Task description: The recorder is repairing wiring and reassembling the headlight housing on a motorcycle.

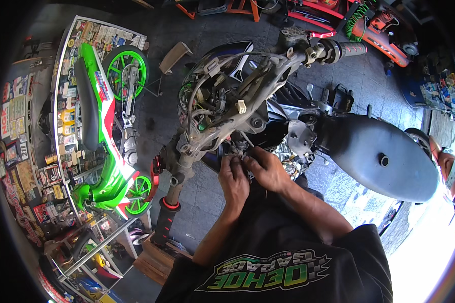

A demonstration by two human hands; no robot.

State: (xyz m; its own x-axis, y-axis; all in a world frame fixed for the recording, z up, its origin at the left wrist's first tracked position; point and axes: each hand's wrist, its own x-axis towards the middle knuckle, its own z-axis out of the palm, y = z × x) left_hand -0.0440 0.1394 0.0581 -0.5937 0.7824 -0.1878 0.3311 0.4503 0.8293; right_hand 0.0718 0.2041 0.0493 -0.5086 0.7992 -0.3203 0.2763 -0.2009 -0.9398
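A partly stripped motorcycle stands before me, its bare handlebar [199,139] running diagonally from the lower left to the upper right. My left hand [233,181] and my right hand [267,170] meet just on the near side of the bar. Both have bent fingers pinched close together beside a small greyish metal part [236,146]. What sits between the fingertips is too small and covered to name. A white plug connector [241,106] rests on the bar above them. Exposed wiring [294,159] shows to the right of my right hand.
The long dark seat [359,146] extends right. A black grip [166,222] and red lever [155,182] stick out lower left. Further left stands a green motorcycle [103,116] before a crowded display case [65,50]. An orange air compressor [374,43] is at upper right.
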